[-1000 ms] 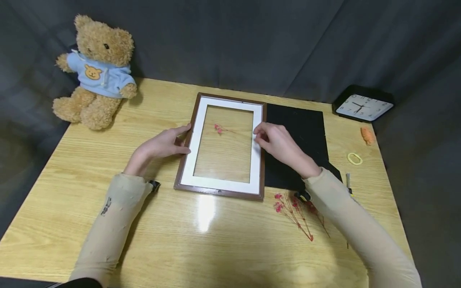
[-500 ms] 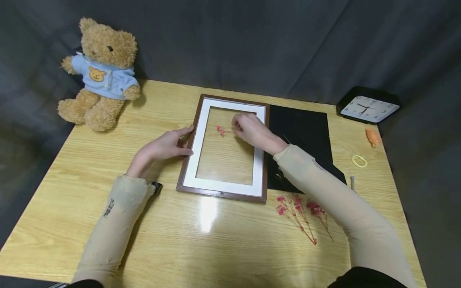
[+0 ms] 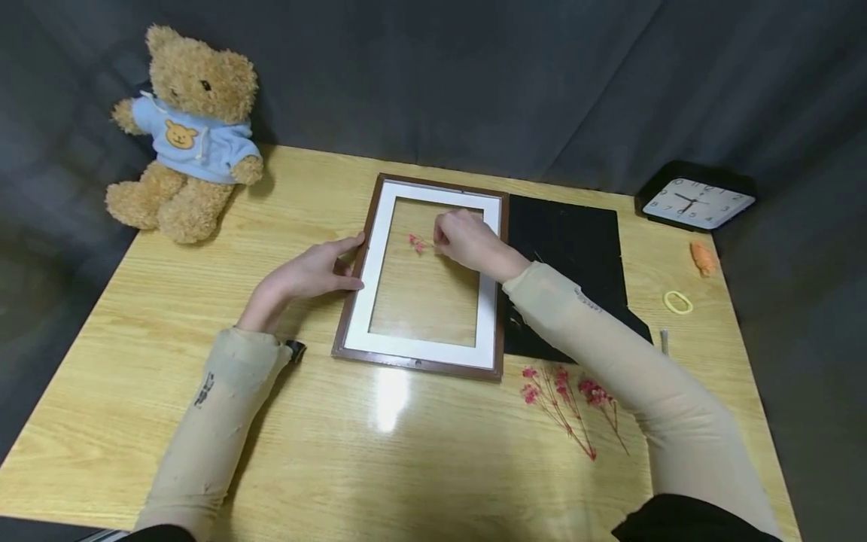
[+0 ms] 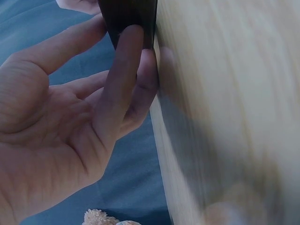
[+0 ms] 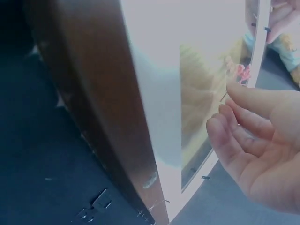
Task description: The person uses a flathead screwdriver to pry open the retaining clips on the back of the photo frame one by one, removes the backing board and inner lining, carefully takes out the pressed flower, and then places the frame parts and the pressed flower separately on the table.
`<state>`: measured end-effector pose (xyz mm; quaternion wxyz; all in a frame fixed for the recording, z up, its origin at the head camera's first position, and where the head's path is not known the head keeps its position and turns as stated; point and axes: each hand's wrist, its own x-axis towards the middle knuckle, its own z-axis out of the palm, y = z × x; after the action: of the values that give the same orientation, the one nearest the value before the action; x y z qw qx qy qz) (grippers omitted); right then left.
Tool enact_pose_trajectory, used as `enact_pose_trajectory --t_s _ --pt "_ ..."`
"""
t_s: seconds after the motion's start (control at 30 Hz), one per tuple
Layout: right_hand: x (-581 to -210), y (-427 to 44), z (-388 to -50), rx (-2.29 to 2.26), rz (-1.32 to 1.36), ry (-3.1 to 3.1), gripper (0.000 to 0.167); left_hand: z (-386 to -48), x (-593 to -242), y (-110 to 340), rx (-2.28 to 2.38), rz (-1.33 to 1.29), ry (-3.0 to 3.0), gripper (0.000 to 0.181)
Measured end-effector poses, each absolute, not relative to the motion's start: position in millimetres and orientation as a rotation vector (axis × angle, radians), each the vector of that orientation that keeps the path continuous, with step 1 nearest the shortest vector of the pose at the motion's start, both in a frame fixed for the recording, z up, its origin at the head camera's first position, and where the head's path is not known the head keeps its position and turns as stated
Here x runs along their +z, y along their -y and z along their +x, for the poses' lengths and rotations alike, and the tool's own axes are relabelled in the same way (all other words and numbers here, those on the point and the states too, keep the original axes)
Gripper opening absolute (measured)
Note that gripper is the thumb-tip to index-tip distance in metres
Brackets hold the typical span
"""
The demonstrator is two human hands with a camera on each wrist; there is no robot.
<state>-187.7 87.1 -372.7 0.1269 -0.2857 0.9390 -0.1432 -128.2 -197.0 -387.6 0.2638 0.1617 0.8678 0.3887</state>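
Note:
A brown picture frame [image 3: 420, 364] with a white mat [image 3: 372, 278] lies on the wooden table. Along its left edge rests my left hand [image 3: 308, 272], fingers spread; the left wrist view has fingertips against the dark frame side [image 4: 129, 18]. Over the mat's opening, my right hand [image 3: 469, 239] pinches the thin stem of a small pink flower sprig [image 3: 416, 243] between thumb and fingers. In the right wrist view the pink blossoms [image 5: 243, 71] stick out beyond the fingertips. Most of the stem is hidden by the hand.
A black board [image 3: 569, 233] lies right of the frame, partly under my right arm. Several pink flower sprigs [image 3: 565, 421] lie in front of it. Farther right are a clock [image 3: 698, 203], an orange object [image 3: 704, 258] and a yellow ring [image 3: 678, 302]. A teddy bear [image 3: 196, 143] sits back left.
My right hand has moved left from the mat's right strip to over the opening, near the blossoms. The left hand stays at the frame's left edge, and the frame keeps its place.

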Motion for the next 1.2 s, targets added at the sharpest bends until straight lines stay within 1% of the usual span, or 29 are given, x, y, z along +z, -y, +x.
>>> enact_pose_trajectory --t_s 0.07,0.27,0.5,0.7,0.83,1.03,1.2 --pt "-373.2 -86.1 -187.2 -0.393 -0.843 -2.749 0.008 -128.8 -386.9 197.1 1.043 0.445 -2.356 0.091" --pt "-376.5 -86.5 -184.2 -0.364 -0.856 -2.757 0.015 -128.7 -387.8 196.0 1.051 0.446 -2.347 0.090" --pt "-377.0 -90.5 -178.8 -0.392 -0.861 -2.744 0.014 -128.2 -387.9 194.8 1.048 0.446 -2.340 0.089" --pt "-363.6 -99.2 -168.2 -0.443 -0.843 -2.796 0.013 -128.7 -387.5 196.4 1.047 0.445 -2.343 0.090" --pt "-348.9 -114.7 -151.5 -0.539 -0.836 -2.823 0.011 -129.1 -387.4 197.4 1.044 0.456 -2.343 0.090" --pt "-327.4 -147.9 -117.8 -0.656 -0.840 -2.865 0.018 -128.6 -387.1 197.0 1.038 0.471 -2.341 0.090" --pt "-313.6 -174.9 -88.0 -0.684 -0.811 -2.926 0.010 -127.9 -385.8 197.1 1.045 0.466 -2.340 0.090"
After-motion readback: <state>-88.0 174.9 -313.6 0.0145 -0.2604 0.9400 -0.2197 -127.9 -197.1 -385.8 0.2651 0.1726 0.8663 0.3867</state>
